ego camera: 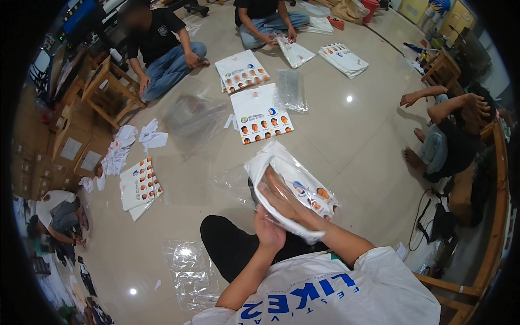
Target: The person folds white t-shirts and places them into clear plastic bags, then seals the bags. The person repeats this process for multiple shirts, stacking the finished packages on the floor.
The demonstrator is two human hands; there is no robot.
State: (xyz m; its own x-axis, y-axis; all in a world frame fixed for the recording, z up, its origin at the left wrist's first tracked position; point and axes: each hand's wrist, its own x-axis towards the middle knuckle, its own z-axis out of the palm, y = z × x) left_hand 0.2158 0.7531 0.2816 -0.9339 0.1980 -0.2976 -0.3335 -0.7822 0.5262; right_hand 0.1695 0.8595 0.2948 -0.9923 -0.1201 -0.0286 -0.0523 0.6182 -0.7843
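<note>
A folded white T-shirt (pixel 298 170), printed with small face portraits, is in a clear plastic bag (pixel 280 148) above my lap. My left hand (pixel 271 229) grips the near-left edge of this bundle from below. From the right, my right hand (pixel 282 197) reaches into the bundle, its fingers pointing away from me. Clear film and a white fabric edge partly cover it, so its grip is unclear. Loose film spreads left of the bundle. Just beyond, a stack of folded printed T-shirts (pixel 260 118) lies on the tiled floor.
Flat clear bags lie beyond the stack (pixel 293 91) and by my left knee (pixel 191 276). More folded shirts lie at left (pixel 141 185) and far right (pixel 343 60). Co-workers sit on the floor ahead (pixel 162 53) and at right (pixel 451 134). Cardboard boxes (pixel 73 142) line the left.
</note>
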